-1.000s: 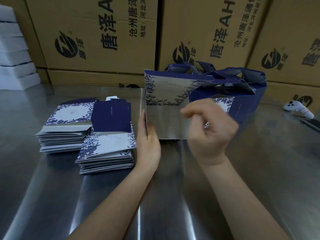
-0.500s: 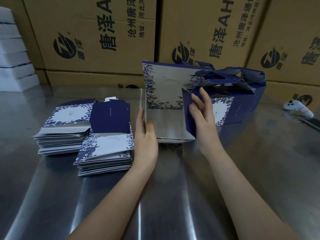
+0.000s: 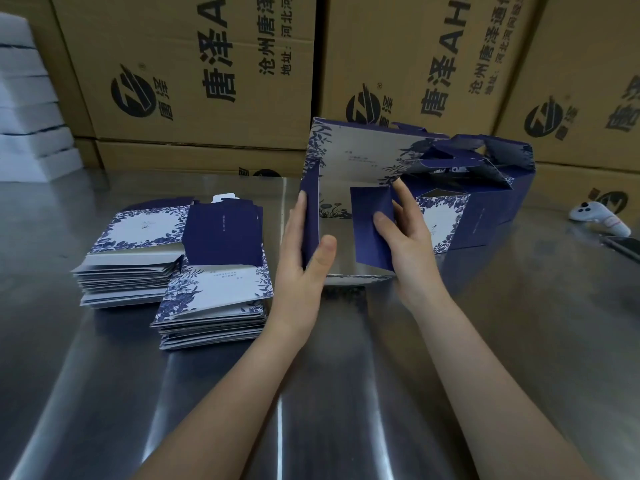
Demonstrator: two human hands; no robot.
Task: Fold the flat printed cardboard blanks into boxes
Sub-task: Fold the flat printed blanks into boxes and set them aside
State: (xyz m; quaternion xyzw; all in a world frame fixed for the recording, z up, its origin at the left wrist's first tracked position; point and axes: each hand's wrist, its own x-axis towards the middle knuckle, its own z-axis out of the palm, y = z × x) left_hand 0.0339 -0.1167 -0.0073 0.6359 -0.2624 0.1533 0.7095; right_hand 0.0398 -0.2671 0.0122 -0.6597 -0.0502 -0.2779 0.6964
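A half-folded blue and white floral blank (image 3: 349,161) stands on the steel table (image 3: 311,393) in front of me. My left hand (image 3: 299,258) grips its raised left side panel, fingers outside and thumb inside. My right hand (image 3: 407,233) holds the navy right flap (image 3: 370,226), which leans inward, thumb on its face and fingers behind. Two stacks of flat blanks lie to the left: a rear stack (image 3: 131,258) and a nearer stack (image 3: 218,306). Several folded navy boxes (image 3: 485,188) stand close behind my right hand.
Large brown shipping cartons (image 3: 194,71) line the back of the table. White foam slabs (image 3: 24,109) are piled at far left. A white controller (image 3: 599,216) and a dark phone (image 3: 623,245) lie at the right edge.
The left side panel has been lifted upright and my left thumb now curls inside it. My right hand has shifted to the navy right flap and swung it inward over the base.
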